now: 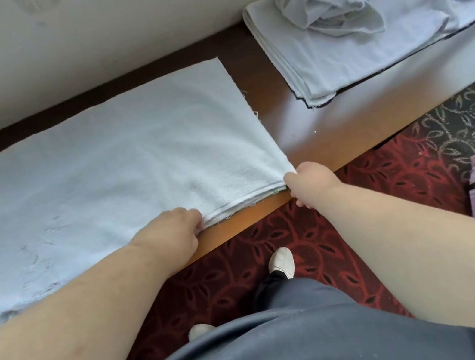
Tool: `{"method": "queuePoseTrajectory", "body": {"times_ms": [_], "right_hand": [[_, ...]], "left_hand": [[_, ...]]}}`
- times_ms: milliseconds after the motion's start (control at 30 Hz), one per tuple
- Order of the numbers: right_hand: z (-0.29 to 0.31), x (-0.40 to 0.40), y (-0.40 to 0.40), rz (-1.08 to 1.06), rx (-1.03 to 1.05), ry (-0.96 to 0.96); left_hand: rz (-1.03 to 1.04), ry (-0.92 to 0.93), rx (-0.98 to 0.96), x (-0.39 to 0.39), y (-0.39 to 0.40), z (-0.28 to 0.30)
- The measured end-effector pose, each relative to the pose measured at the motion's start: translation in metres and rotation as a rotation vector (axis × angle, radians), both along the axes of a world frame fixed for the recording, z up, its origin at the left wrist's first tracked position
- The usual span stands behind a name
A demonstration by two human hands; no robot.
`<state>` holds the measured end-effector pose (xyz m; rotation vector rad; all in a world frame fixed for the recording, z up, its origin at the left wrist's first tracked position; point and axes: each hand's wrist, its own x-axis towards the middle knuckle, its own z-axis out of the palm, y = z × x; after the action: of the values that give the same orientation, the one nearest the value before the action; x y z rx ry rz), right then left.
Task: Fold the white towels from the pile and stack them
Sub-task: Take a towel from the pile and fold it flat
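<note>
Two hands are working the near edge of the white towel (pixel 105 158) lying spread, layers doubled, on the wooden table (pixel 317 134): the left hand (pixel 172 232) and the right hand (pixel 309 181) are pinching it at the near right corner. Soft, limp cloth, probably best gripped at corners. Far right, the towel pile (pixel 365 14) is sitting well apart, blocking nothing.

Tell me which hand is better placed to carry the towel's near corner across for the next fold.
Probably the right hand. It already pinches the near right corner of the spread towel at the table edge. The left hand grips the near edge further in, so it could hold the layers steady.
</note>
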<state>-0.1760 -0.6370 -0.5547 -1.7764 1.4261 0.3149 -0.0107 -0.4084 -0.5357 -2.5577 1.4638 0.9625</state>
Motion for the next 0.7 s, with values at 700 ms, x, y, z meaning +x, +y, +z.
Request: {"method": "queuePoseTrajectory", "body": {"times_ms": [700], "right_hand": [[0.045, 0.132, 0.012, 0.626, -0.505, -0.171]], "left_hand": [[0.186, 0.123, -0.1, 0.053, 0.012, 0.011]]}}
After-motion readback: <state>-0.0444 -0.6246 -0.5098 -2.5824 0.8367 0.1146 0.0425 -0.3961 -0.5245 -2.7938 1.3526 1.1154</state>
